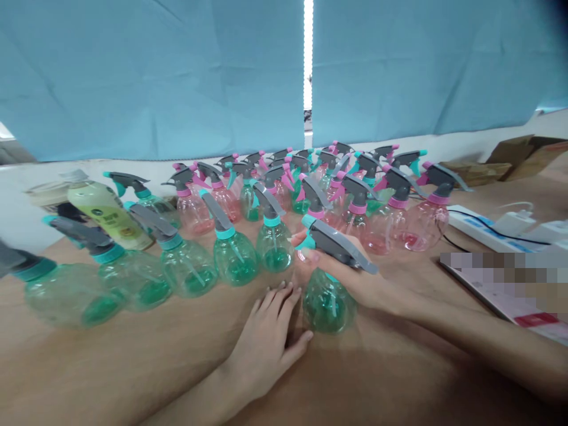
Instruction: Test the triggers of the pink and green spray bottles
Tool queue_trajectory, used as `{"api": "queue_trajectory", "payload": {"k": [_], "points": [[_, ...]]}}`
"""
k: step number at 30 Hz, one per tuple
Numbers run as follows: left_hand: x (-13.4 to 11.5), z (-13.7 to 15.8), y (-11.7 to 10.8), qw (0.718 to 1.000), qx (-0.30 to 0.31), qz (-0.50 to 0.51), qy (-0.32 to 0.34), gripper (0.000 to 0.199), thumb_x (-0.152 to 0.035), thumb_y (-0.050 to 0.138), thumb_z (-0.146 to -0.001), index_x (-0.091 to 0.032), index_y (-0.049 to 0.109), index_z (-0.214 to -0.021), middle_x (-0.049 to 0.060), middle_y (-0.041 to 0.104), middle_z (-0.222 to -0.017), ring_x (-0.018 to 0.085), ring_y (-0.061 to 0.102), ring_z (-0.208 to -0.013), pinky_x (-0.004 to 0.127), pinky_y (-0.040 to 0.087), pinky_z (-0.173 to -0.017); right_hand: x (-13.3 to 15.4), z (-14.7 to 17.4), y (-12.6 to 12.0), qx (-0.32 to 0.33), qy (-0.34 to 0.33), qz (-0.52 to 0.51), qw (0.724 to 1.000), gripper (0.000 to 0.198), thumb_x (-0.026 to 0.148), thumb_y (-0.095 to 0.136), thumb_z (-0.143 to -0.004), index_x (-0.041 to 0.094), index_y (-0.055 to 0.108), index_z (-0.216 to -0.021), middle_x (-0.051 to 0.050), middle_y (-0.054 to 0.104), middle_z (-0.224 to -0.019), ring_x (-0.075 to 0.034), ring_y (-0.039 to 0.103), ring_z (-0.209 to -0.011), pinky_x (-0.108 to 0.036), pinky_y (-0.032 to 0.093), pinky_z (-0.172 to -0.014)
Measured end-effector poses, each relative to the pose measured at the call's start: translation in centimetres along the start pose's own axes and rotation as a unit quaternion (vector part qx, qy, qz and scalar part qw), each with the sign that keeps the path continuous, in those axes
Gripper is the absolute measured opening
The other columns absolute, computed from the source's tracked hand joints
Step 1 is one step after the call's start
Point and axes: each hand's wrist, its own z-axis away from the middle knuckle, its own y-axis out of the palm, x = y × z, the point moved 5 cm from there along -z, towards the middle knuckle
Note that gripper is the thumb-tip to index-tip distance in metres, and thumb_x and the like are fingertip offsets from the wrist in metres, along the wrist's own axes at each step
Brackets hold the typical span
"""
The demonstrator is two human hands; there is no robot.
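Observation:
My right hand is wrapped round the neck of a green spray bottle, with fingers by its teal nozzle and trigger. The bottle's grey spray head points up and left, and a small pool of green shows in its clear round body. Just left of that bottle, my left hand lies palm down on the table, fingers stretched out and holding nothing. Beyond my fingertips a row of green spray bottles runs off to the left. Pink spray bottles crowd together behind the held one.
A yellow-green labelled bottle stands at the left back. At right are a white power strip with plugs and cables, and a flat pink-white item, partly blurred out. Cardboard lies behind them. A blue curtain hangs along the back.

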Motion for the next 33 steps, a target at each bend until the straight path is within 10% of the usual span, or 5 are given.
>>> {"api": "queue_trajectory", "payload": {"k": [20, 33], "points": [[-0.1, 4.6, -2.3, 0.982, -0.07, 0.164, -0.068, 0.06, -0.031, 0.06, -0.087, -0.019, 0.033, -0.14, 0.015, 0.052, -0.135, 0.032, 0.05, -0.123, 0.053, 0.043, -0.101, 1.6, -0.2, 5.8, -0.004, -0.034, -0.03, 0.999, 0.026, 0.046, 0.059, -0.087, 0.025, 0.064, -0.1, -0.001, 0.065, -0.095, -0.017, 0.06, -0.091, -0.032, 0.047, -0.083], [3.8, 15.5, -7.5, 0.946, -0.255, 0.098, -0.173, 0.068, -0.049, 0.06, -0.089, -0.036, 0.021, -0.143, 0.006, 0.055, -0.132, 0.031, 0.056, -0.118, 0.049, 0.054, -0.091, 6.1, -0.4, 20.2, 0.101, -0.042, -0.089, 0.99, 0.029, 0.047, 0.061, -0.084, 0.024, 0.061, -0.101, 0.001, 0.061, -0.079, -0.015, 0.057, -0.071, -0.029, 0.048, -0.067]]}}
